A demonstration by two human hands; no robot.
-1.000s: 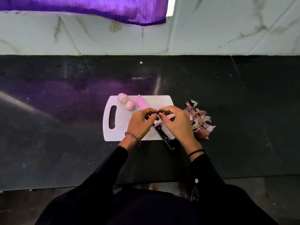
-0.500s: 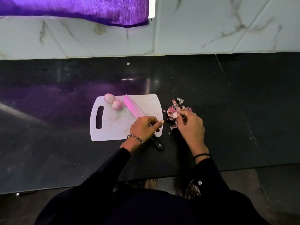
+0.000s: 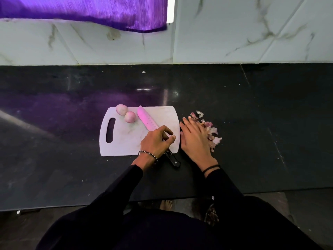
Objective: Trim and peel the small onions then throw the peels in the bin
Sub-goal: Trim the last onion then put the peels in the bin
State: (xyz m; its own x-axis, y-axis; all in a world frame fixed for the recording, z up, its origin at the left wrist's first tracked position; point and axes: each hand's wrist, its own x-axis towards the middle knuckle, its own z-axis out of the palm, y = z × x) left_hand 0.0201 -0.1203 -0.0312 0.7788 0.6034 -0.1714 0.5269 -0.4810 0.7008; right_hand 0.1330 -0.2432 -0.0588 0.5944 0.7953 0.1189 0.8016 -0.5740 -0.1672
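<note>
A person's right hand (image 3: 195, 139) lies flat, palm down, just right of centre frame. Its fingers are straight and close together, and their tips rest on a loose heap of papery pink-and-white onion peels (image 3: 213, 131) on the glossy black stone countertop (image 3: 252, 123). The hand pinches and grips nothing.

The left hand (image 3: 155, 141), at centre frame, sits on the white plastic cutting board (image 3: 124, 143). Its fingers are curled down over the place where the knife's blade meets its handle, and the thumb points right toward the board's edge. Whether those curled fingers hold anything cannot be told from this angle.

There is one black-handled kitchen knife with a scalloped blade lit pink (image 3: 146, 120). It lies diagonally across the board, tip toward the upper left, and the handle juts off the board's lower right corner.

Two small round pale-pink peeled onions touch each other at the board's upper left. The upper onion (image 3: 121, 109) sits on the far edge, and the lower onion (image 3: 130, 116) is just beside the blade.

There is one board with one slot handle, and one heap of peels whose pieces overlap too much to count.

A beaded bracelet (image 3: 147, 154) circles the left wrist and a thin black band (image 3: 211, 167) the right. Both arms are in black sleeves.

White marble-veined wall tiles (image 3: 234, 33) and a purple cloth (image 3: 90, 11) fill the top of the frame.
</note>
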